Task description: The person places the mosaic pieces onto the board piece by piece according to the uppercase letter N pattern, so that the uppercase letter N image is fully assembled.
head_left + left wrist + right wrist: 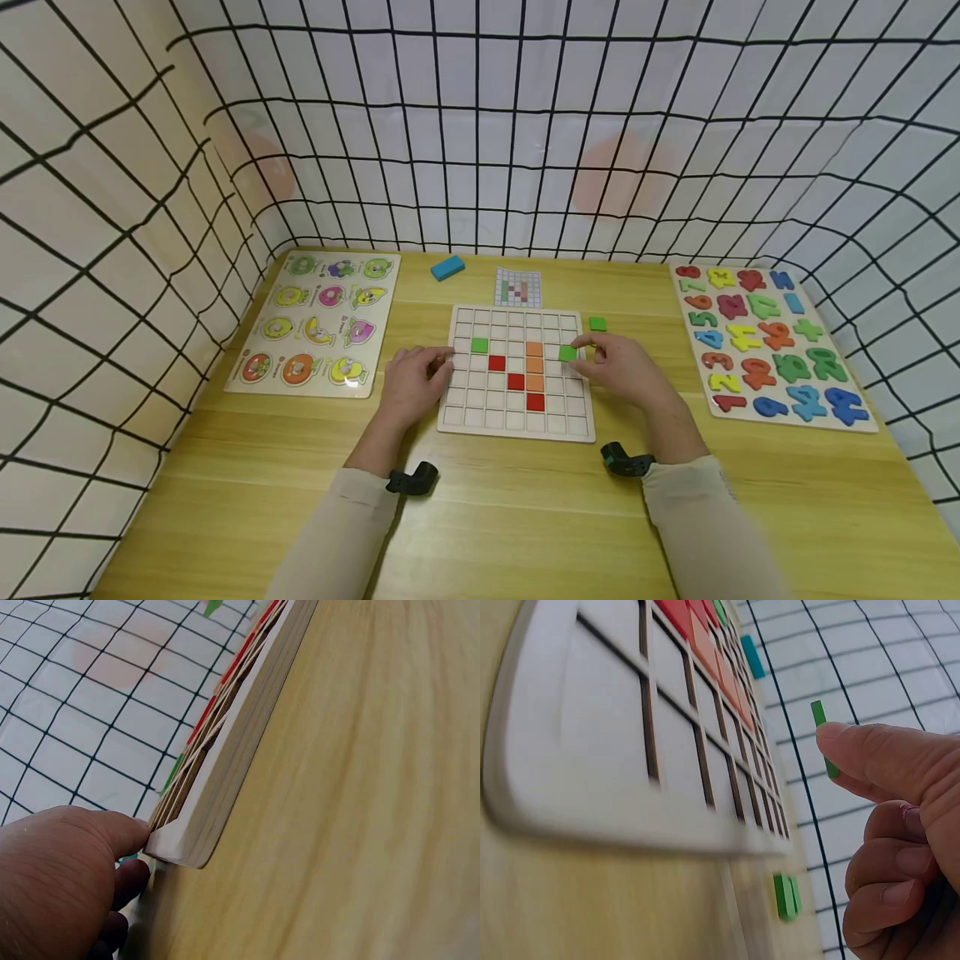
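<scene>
My right hand (626, 367) pinches a green square tile (567, 353) between thumb and index finger, over the right part of a wooden grid board (480, 417). The right wrist view shows that tile (817, 712) edge-on, above the board, with the other fingers curled. At the board's left edge my left hand (412, 383) touches the rim with its fingertips. In the left wrist view the thumb (124, 834) lies against the board's corner. On the grid sit a green tile (479, 345), several red tiles (516, 382) and a column of orange tiles (534, 365).
Green tiles (785, 896) lie beside the board. Behind it are a gridded pattern card (517, 287) and a blue block (447, 267). A fruit puzzle board (315, 312) stands left, a number puzzle board (772, 346) right. Black wire mesh (480, 133) encloses the table.
</scene>
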`<state>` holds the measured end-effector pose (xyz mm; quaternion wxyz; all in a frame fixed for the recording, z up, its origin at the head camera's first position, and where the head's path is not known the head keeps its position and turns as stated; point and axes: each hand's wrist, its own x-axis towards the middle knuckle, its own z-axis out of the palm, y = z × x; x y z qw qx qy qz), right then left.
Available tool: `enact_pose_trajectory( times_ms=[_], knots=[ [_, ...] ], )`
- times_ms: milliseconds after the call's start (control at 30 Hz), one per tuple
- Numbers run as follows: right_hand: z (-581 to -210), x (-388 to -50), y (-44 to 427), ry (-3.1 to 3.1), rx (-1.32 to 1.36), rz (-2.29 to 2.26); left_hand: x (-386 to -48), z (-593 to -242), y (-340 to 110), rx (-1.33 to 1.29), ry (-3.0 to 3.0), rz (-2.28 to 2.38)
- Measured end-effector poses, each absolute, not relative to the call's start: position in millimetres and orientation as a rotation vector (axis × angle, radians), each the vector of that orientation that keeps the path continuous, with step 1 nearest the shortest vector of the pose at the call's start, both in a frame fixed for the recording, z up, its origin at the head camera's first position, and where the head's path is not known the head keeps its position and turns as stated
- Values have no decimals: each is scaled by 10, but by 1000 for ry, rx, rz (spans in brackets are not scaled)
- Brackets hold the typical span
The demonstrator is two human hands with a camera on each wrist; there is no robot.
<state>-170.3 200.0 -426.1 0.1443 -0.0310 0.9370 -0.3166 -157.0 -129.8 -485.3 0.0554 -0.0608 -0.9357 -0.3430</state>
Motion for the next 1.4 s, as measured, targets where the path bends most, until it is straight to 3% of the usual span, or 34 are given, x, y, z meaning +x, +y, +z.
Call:
enact_pose_trajectory(
  times_ms=[800,1400],
  knots=[
    [-4389,-1715,1262,2656,-310,-1024,-1569,-4849,-1295,-168,-2851,-1042],
    [-4433,-1779,805,2768,-357,-823,-1577,-4834,-1287,-173,-2873,-1033]
  ],
)
